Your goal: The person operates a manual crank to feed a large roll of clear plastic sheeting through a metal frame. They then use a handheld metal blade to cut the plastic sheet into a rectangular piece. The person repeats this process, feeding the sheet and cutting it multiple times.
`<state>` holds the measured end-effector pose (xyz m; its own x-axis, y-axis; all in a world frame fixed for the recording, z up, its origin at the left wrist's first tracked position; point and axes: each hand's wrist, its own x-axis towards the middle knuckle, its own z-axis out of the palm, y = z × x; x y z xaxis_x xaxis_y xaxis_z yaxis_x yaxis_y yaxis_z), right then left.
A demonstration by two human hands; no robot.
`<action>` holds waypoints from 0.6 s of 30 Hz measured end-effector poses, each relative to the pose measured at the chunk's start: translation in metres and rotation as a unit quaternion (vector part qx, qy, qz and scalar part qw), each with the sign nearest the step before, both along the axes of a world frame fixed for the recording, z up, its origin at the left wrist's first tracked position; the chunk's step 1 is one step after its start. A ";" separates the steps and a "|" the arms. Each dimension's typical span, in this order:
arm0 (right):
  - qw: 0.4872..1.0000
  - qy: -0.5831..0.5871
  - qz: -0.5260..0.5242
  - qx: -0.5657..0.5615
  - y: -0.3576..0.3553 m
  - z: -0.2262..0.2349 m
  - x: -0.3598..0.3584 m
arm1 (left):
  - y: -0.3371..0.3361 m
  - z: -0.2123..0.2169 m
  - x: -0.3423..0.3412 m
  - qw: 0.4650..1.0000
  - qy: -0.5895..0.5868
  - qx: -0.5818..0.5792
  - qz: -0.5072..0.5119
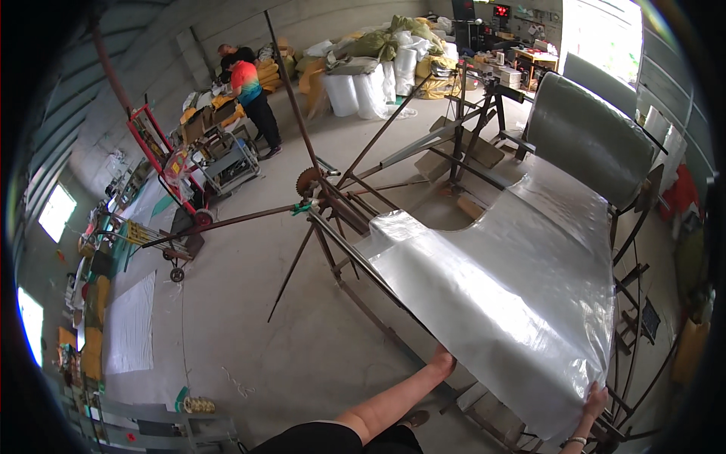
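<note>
A wide sheet of clear plastic film [499,280] runs from a large roll [586,136] down over a rusty metal frame [340,219] toward the person. The left hand [442,362] grips the film's near edge on the frame side; the right hand [595,401], a watch on its wrist, holds the near corner on the opposite side. Beyond the frame, on the concrete floor [249,303], two people [246,83] bend over a cluttered work area beside a red trolley [162,163]. Farther past the frame, white rolls [355,91] and yellow sacks [378,45] are heaped against the wall
</note>
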<state>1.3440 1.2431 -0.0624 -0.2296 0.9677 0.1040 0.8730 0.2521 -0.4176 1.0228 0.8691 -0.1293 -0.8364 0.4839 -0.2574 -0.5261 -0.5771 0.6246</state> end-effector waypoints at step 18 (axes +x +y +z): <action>0.999 0.038 0.025 -0.019 0.002 0.005 0.000 | 0.001 0.035 -0.014 0.982 -0.099 -0.149 -0.052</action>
<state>1.3442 1.2448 -0.0575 -0.2714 0.9586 0.0867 0.8250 0.2781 -0.4920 1.0084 0.8697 -0.0946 -0.7050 0.4430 -0.5539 -0.7015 -0.3205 0.6365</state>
